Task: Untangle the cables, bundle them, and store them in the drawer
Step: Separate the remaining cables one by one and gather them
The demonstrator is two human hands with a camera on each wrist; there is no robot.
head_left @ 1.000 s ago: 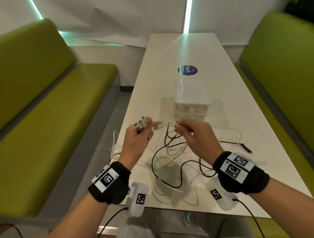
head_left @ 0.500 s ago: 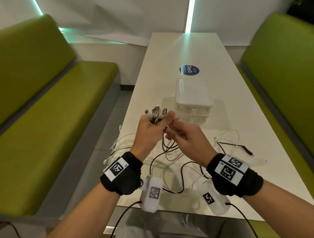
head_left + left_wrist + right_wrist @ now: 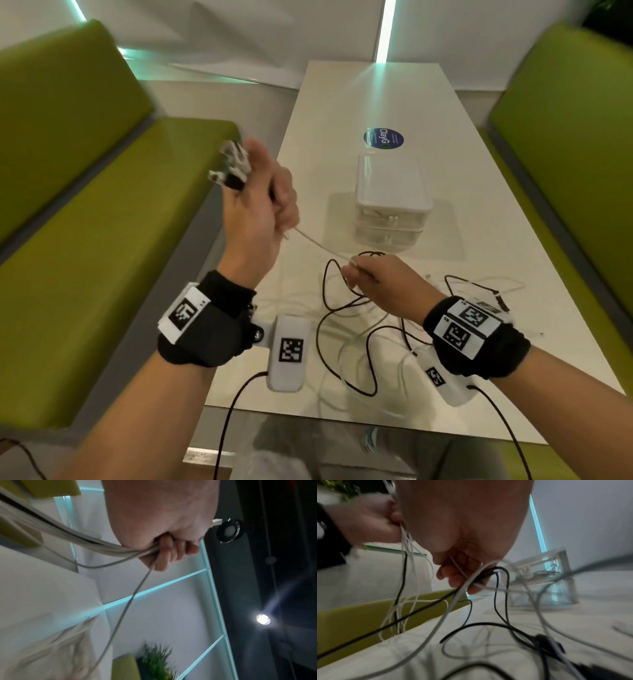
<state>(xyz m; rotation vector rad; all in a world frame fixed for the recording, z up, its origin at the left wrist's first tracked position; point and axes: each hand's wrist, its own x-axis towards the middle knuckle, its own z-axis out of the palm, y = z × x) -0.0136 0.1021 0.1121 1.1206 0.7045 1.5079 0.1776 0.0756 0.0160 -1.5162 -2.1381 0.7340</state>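
Note:
My left hand (image 3: 260, 202) is raised above the table's left edge and grips a bunch of white and black cables (image 3: 96, 545). Their plug ends (image 3: 231, 166) stick out above the fist. A white cable (image 3: 318, 245) runs taut from that fist down to my right hand (image 3: 373, 284), which pinches it low over the table, with a black loop (image 3: 498, 577) around its fingers. More black and white cables (image 3: 359, 329) lie tangled on the table beneath both hands. The small clear two-drawer box (image 3: 392, 202) stands beyond them, drawers closed.
The long white table (image 3: 359, 96) runs away from me between two green benches (image 3: 85, 246) (image 3: 575, 130). A round blue sticker (image 3: 383, 138) lies behind the drawer box. A black plug (image 3: 501, 301) rests at the right of the tangle.
My left hand has risen and swung left with its cable bunch. My right hand has dropped back toward the table, so the hands have parted and a white cable is stretched between them.

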